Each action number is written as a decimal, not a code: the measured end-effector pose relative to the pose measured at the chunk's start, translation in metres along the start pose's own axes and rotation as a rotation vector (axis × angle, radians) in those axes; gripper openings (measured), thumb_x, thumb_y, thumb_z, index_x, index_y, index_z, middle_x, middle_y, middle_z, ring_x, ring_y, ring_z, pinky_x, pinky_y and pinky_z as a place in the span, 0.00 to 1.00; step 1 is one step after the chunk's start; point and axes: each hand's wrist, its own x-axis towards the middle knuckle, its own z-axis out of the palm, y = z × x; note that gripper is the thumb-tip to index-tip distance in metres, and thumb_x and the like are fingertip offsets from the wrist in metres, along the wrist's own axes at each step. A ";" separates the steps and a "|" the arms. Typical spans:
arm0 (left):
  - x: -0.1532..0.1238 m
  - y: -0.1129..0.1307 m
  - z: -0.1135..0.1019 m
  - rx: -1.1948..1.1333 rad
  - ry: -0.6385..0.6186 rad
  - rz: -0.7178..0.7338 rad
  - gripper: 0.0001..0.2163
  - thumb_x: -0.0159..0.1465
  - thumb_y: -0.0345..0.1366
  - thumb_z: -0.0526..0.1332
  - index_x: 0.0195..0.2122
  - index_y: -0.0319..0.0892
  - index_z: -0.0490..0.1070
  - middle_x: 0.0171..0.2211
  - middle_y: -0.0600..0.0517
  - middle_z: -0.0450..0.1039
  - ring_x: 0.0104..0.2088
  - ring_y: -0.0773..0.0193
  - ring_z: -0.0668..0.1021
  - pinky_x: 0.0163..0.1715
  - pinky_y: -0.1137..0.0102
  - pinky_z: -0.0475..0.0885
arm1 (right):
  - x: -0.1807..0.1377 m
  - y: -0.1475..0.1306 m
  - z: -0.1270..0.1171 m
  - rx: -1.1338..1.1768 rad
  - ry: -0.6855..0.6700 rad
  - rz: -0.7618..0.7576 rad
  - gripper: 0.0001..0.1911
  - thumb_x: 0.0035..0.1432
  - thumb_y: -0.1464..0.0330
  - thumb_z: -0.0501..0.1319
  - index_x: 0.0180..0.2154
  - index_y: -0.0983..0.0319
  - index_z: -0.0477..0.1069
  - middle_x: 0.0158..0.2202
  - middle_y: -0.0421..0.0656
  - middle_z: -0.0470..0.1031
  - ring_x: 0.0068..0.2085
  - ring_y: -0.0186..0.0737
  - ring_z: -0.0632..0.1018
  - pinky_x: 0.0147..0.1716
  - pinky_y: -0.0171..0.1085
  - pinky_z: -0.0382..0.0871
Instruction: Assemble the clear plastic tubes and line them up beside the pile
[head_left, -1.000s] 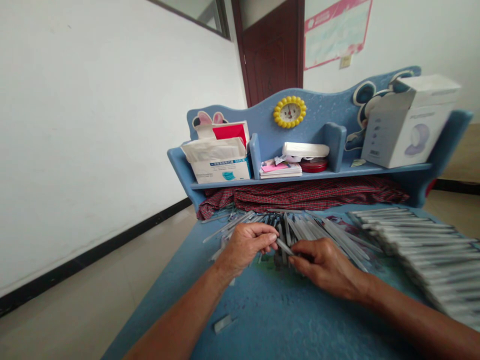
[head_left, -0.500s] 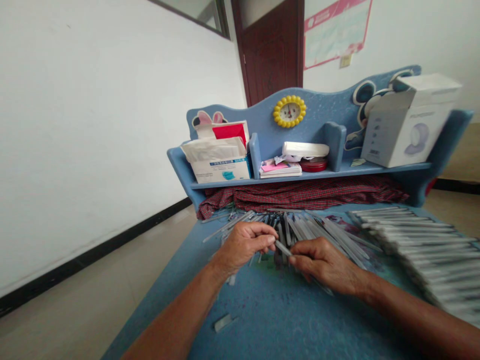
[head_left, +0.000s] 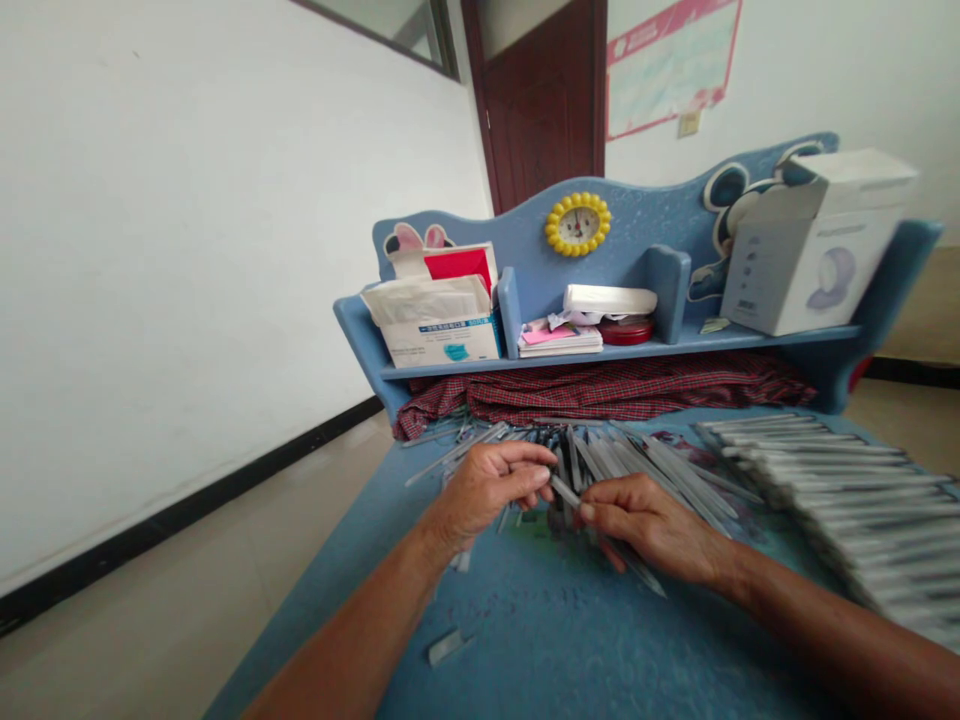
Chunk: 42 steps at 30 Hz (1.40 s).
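Over the blue desk (head_left: 540, 640), my left hand (head_left: 487, 492) and my right hand (head_left: 652, 525) meet on one thin grey strip (head_left: 564, 491). Left fingertips pinch its upper end. Right fingers are closed on the strip, whose lower end sticks out below the hand toward me (head_left: 645, 580). Just behind both hands lies a loose heap of grey strips (head_left: 600, 455). A neat fanned row of the same strips (head_left: 847, 490) lies on the right side of the desk.
A red checked cloth (head_left: 615, 390) lies under the blue shelf (head_left: 622, 350), which carries a mask box (head_left: 442, 335), papers, a red tin and a white carton (head_left: 810, 250). A small grey offcut (head_left: 446, 645) lies near the desk's front left. The floor drops away left.
My right hand has drawn slightly back toward me along the strip, so more of the strip's lower end now shows below it. My left hand has stayed put.
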 end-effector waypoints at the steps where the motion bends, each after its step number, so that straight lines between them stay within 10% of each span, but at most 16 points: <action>1: 0.001 0.000 0.000 0.012 0.007 -0.002 0.13 0.55 0.39 0.62 0.37 0.36 0.73 0.24 0.50 0.75 0.20 0.71 0.71 0.23 0.75 0.66 | 0.000 0.000 0.000 -0.004 0.004 -0.001 0.18 0.61 0.62 0.49 0.21 0.62 0.61 0.16 0.36 0.63 0.18 0.28 0.62 0.19 0.30 0.54; 7: 0.002 0.001 0.002 0.119 0.059 -0.022 0.13 0.54 0.42 0.62 0.23 0.36 0.70 0.17 0.53 0.71 0.17 0.73 0.68 0.18 0.78 0.61 | 0.000 -0.001 0.001 -0.041 0.004 -0.002 0.18 0.60 0.62 0.50 0.20 0.62 0.59 0.16 0.36 0.63 0.19 0.29 0.63 0.20 0.30 0.56; 20: 0.002 0.000 -0.001 -0.030 0.016 -0.062 0.13 0.52 0.39 0.64 0.34 0.35 0.73 0.22 0.50 0.74 0.18 0.72 0.70 0.19 0.77 0.64 | 0.000 0.000 0.001 -0.008 -0.005 0.015 0.19 0.60 0.60 0.50 0.20 0.62 0.60 0.15 0.36 0.63 0.18 0.28 0.61 0.19 0.29 0.54; 27: 0.001 0.000 0.002 0.085 0.026 -0.064 0.13 0.54 0.42 0.62 0.21 0.36 0.69 0.16 0.53 0.70 0.16 0.74 0.67 0.16 0.78 0.60 | 0.001 0.000 0.003 -0.019 -0.005 0.012 0.19 0.60 0.61 0.50 0.20 0.62 0.60 0.15 0.35 0.63 0.18 0.28 0.61 0.19 0.29 0.53; 35: 0.000 0.001 -0.001 -0.015 -0.015 -0.071 0.12 0.53 0.37 0.64 0.35 0.35 0.72 0.20 0.51 0.73 0.18 0.72 0.70 0.19 0.77 0.63 | 0.001 0.002 0.003 -0.006 0.002 0.000 0.18 0.61 0.63 0.50 0.21 0.62 0.60 0.16 0.35 0.63 0.18 0.28 0.62 0.20 0.29 0.54; 42: 0.000 0.000 0.002 0.081 0.003 -0.065 0.13 0.56 0.41 0.61 0.21 0.36 0.69 0.15 0.54 0.69 0.14 0.75 0.65 0.15 0.79 0.58 | 0.001 0.002 0.003 -0.018 -0.002 0.002 0.18 0.60 0.63 0.50 0.20 0.62 0.59 0.15 0.35 0.62 0.18 0.28 0.61 0.19 0.29 0.53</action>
